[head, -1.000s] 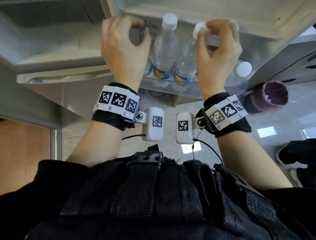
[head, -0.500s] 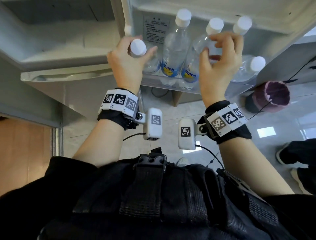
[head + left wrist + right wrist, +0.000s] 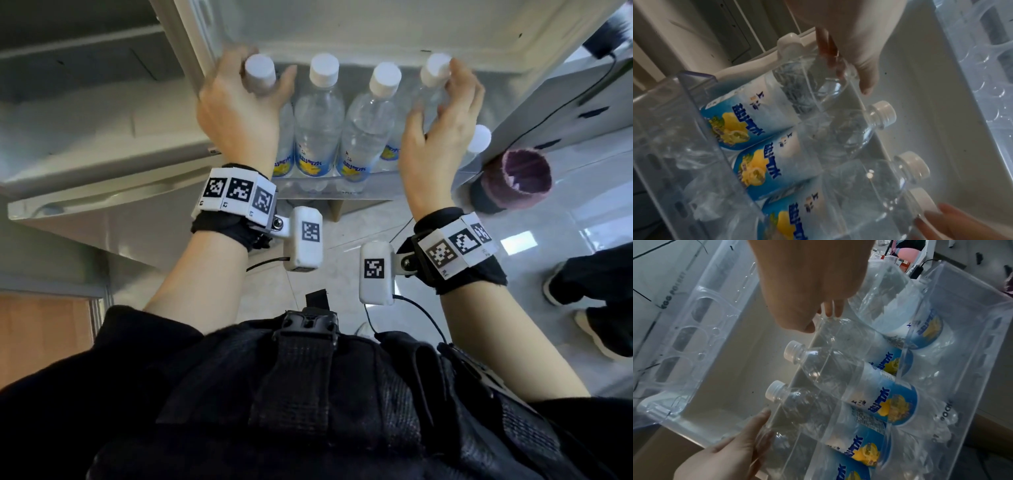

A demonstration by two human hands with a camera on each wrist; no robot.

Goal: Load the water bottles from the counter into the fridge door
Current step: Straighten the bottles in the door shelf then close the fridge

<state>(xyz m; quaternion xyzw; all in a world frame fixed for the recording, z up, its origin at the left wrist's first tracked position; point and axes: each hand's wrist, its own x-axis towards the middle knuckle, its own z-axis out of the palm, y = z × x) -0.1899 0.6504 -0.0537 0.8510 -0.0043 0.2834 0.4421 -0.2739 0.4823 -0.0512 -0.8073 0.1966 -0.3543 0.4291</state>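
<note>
Clear plastic door shelf (image 3: 970, 340): carries four upright bottles in a row, with a fifth bottle (image 3: 479, 137) just beside the right end.
Left hand (image 3: 239, 113): fingers and thumb curled round the shoulder of the left-end bottle (image 3: 260, 70), which stands in the shelf.
Right hand (image 3: 442, 137): fingers curled round the neck of the fourth bottle (image 3: 435, 68), by its white cap.
Step in hand: seating the two outer bottles, probably.
Next move: release both straight upward without tipping the neighbours; whether more bottles wait elsewhere cannot be told.
</note>
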